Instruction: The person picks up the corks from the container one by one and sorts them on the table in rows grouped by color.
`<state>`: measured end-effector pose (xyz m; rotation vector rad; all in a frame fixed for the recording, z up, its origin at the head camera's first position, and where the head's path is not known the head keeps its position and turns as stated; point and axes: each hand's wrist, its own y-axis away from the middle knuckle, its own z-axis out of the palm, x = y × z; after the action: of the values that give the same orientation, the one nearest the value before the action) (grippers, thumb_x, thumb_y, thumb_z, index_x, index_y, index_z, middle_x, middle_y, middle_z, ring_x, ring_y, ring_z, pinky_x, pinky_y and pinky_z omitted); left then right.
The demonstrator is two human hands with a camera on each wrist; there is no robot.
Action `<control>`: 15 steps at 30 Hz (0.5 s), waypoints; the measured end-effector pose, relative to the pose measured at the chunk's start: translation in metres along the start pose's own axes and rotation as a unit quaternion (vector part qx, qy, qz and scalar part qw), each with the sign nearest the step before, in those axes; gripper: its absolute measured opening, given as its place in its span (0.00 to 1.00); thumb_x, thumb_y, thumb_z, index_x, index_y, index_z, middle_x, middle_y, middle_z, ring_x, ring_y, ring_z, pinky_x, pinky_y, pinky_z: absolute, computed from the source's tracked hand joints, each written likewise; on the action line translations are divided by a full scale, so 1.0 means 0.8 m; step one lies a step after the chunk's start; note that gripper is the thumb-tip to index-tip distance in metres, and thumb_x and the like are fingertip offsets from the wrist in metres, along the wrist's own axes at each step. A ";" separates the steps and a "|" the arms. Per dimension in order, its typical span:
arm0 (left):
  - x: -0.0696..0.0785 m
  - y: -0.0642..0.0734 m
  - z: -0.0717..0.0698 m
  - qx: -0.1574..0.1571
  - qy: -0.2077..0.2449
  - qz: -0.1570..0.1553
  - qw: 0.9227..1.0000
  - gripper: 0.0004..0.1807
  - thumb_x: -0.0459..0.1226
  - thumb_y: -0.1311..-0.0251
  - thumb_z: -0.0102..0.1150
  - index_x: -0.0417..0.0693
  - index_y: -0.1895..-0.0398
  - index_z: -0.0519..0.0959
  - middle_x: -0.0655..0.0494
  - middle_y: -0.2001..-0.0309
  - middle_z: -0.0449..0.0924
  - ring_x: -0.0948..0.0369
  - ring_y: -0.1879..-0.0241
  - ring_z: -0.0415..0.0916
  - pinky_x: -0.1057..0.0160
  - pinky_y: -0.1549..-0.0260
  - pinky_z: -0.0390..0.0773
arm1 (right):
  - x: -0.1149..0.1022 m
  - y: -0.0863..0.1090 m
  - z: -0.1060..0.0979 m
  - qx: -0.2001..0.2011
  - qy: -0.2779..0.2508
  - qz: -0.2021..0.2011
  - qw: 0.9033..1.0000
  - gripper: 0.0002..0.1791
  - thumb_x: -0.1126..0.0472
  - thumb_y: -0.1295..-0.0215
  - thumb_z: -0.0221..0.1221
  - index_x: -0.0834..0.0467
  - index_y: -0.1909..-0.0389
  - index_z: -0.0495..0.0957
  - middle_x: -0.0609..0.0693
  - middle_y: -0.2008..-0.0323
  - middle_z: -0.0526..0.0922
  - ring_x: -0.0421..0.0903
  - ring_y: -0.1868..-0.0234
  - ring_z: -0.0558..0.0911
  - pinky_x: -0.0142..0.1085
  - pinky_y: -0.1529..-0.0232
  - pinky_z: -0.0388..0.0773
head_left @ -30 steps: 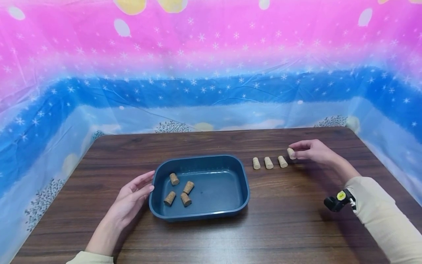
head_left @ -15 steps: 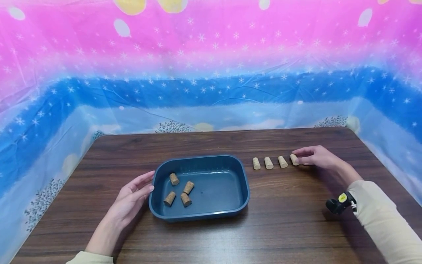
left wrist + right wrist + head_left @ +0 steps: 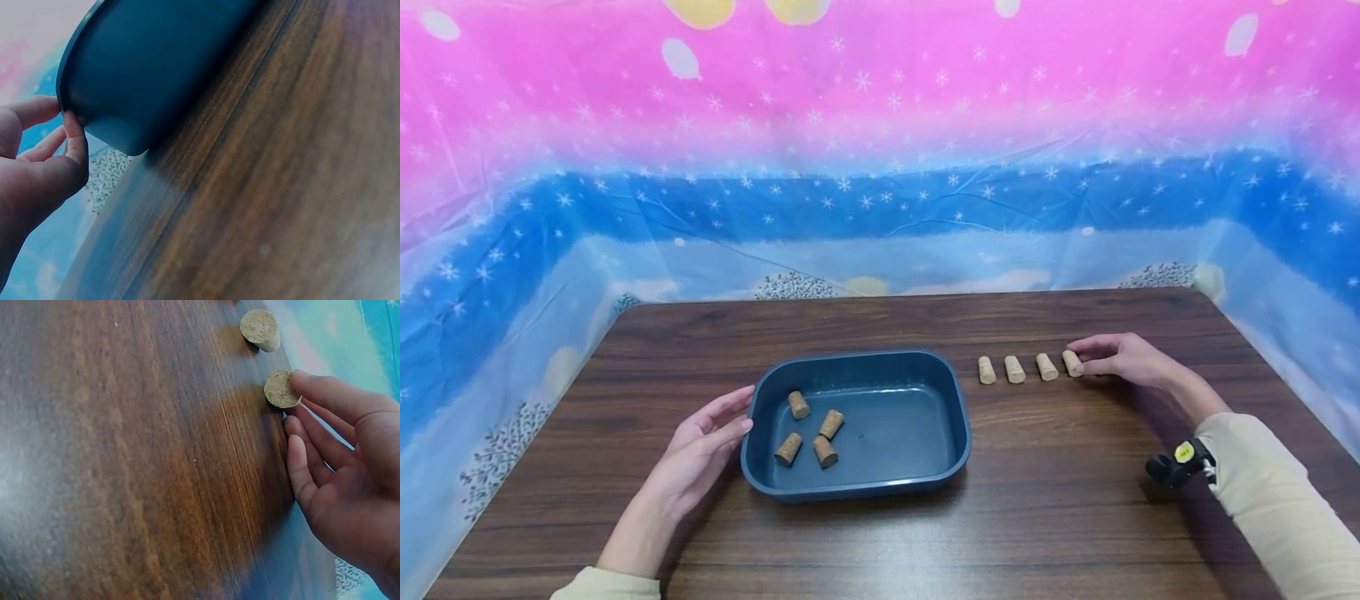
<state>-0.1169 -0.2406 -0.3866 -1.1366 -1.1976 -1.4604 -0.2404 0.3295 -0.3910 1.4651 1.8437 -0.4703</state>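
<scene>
At the right end of a row of pale cork stoppers, my right hand point(image 3: 1127, 360) pinches the last cork stopper point(image 3: 1072, 363) between thumb and fingers. The right wrist view shows the round end of this cork stopper point(image 3: 280, 390), lying low at the table surface with the thumb on its side. Three more pale stoppers point(image 3: 1015, 369) lie in line to its left. My left hand point(image 3: 692, 454) touches the left outer wall of a dark blue tub point(image 3: 902, 433) with its fingertips. In the left wrist view, the fingertips meet the tub wall point(image 3: 156, 62) just under the rim.
Several darker cork stoppers point(image 3: 787, 450) lie scattered in the left half of the tub. Everything stands on a dark wood-grain table point(image 3: 1045, 533). A patterned pink and blue cloth point(image 3: 880, 200) hangs behind and at the sides. A black device point(image 3: 1180, 467) is strapped to the right wrist.
My right hand has lowered the cork stopper to the table and a little rightward, into line with the other three. The left hand and the tub stay put; the head view shifts slightly.
</scene>
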 end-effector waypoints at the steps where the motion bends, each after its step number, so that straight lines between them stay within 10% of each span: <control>1: 0.000 0.000 0.000 0.000 -0.001 0.000 1.000 0.29 0.34 0.33 0.56 0.41 0.30 0.62 0.56 0.40 0.67 0.63 0.43 0.68 0.70 0.46 0.71 | 0.000 0.000 0.000 -0.001 -0.001 0.000 1.000 0.28 0.55 0.38 0.65 0.65 0.41 0.75 0.62 0.45 0.78 0.56 0.42 0.72 0.39 0.48 0.67; 15: 0.000 0.000 0.000 0.000 0.001 0.003 1.000 0.30 0.33 0.32 0.54 0.38 0.29 0.59 0.54 0.40 0.66 0.64 0.43 0.68 0.70 0.46 0.71 | 0.002 0.000 0.001 -0.005 -0.013 -0.010 1.000 0.30 0.57 0.38 0.64 0.68 0.39 0.71 0.65 0.42 0.75 0.57 0.41 0.71 0.33 0.49 0.69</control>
<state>-0.1167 -0.2409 -0.3865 -1.1381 -1.1924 -1.4569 -0.2405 0.3304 -0.3926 1.4294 1.8388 -0.4861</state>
